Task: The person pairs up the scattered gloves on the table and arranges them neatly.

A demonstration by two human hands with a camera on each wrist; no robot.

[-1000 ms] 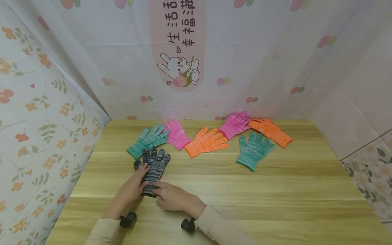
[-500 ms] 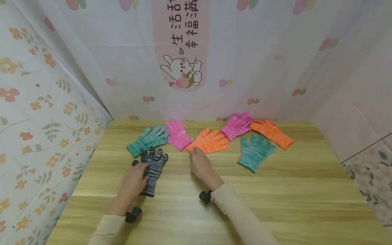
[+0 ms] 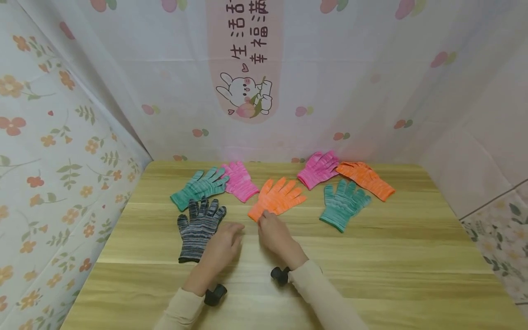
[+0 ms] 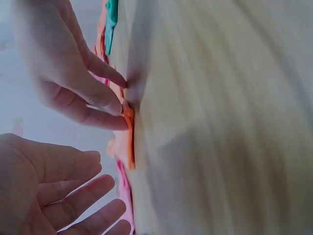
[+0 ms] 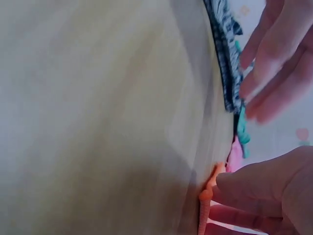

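My right hand [image 3: 277,234] pinches the cuff edge of an orange knit glove [image 3: 277,198], which lies flat with its fingers pointing away and to the right. The right wrist view has the thumb [image 5: 259,176] and fingers at that orange edge. My left hand [image 3: 222,245] hovers to the left, fingers extended and holding nothing; its spread fingers show in the left wrist view. Beside it lies a black-and-grey striped glove [image 3: 198,233], palm flat and cuff toward me. The left forearm passes close to that cuff.
Behind the striped glove lie a green glove [image 3: 195,189] and a pink glove [image 3: 240,183], overlapping. At right are another pink glove [image 3: 316,169], a folded-looking orange glove [image 3: 369,178] and a green glove [image 3: 342,206]. A patterned cloth [image 3: 330,91] hangs behind the wooden table [image 3: 392,256].
My right hand went from the striped glove to the orange glove and drew its cuff slightly toward me. My left hand let go of the striped glove and moved right.
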